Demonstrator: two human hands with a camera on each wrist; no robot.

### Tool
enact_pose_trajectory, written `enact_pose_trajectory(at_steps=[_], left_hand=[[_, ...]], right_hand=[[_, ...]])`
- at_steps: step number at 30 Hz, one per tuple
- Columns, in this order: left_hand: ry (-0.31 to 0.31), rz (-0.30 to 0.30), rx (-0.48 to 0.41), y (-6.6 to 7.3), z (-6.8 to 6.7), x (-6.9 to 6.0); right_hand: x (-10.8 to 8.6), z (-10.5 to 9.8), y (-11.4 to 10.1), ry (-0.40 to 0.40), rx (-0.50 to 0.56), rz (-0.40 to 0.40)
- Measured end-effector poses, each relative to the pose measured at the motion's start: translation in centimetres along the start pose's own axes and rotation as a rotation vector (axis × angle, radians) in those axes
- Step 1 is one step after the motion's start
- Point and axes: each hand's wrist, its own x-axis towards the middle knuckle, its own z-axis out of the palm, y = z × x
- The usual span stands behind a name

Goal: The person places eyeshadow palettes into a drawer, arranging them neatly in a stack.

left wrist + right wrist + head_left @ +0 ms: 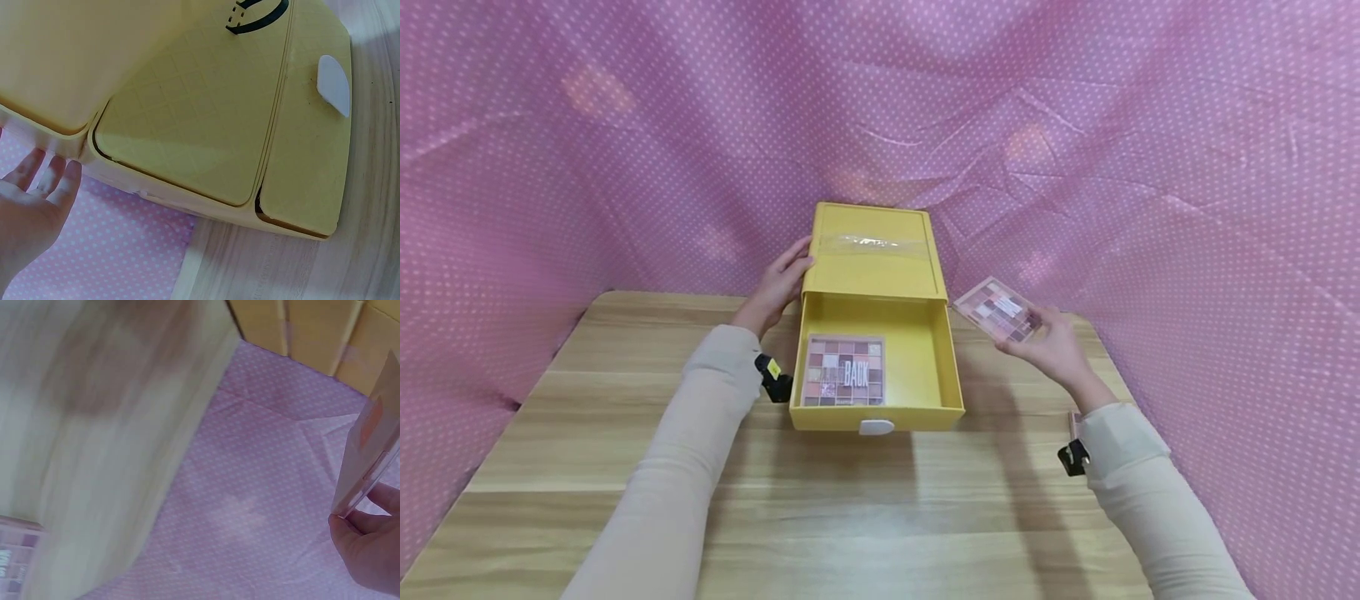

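A yellow drawer box (880, 271) stands on the table with its top drawer (917, 358) pulled out toward me. One eyeshadow palette (846, 375) lies flat in the left part of that drawer, marked BACK. My left hand (781, 287) rests against the box's left side; in the left wrist view its fingers (59, 178) are fairly straight along the edge. Right of the box, my right hand (1052, 346) pinches a second eyeshadow palette (996, 308) by its edge, above the table. The right wrist view shows that palette (375, 437) tilted, seen from its back and side.
Another eyeshadow palette (17, 559) lies on the table (865, 517) at the right, mostly hidden by the right wrist in the head view. Pink dotted cloth (880, 100) hangs behind and at both sides. A white handle (876, 427) juts from the drawer front.
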Motion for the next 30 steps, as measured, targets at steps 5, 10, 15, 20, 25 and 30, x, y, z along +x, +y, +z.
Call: enact_pose_trajectory(at_steps=[5,10,15,20,25,30], left_hand=[[0.004,-0.005,-0.004,0.0,-0.1,0.0],[0.002,-0.007,-0.001,0.0,0.0,0.2],[0.003,-0.009,-0.006,0.0,-0.1,0.3],[-0.002,-0.002,-0.005,0.1,-0.3,0.4],[-0.007,-0.009,-0.015,0.0,-0.3,0.6],[0.002,-0.023,-0.010,-0.1,-0.3,0.6]], right_hand=[[0.3,-1.1,-1.5,0.031,-0.043,-0.042],[0.6,-2.3,-3.3,0.080,-0.093,-0.086],[0.7,-3.0,-5.4,0.076,-0.120,-0.097],[0.7,-3.1,-7.4,0.048,-0.140,-0.092],[0.6,-2.6,-9.1,0.031,-0.143,-0.152],[0.4,-1.8,-10.7,0.027,-0.128,-0.254]])
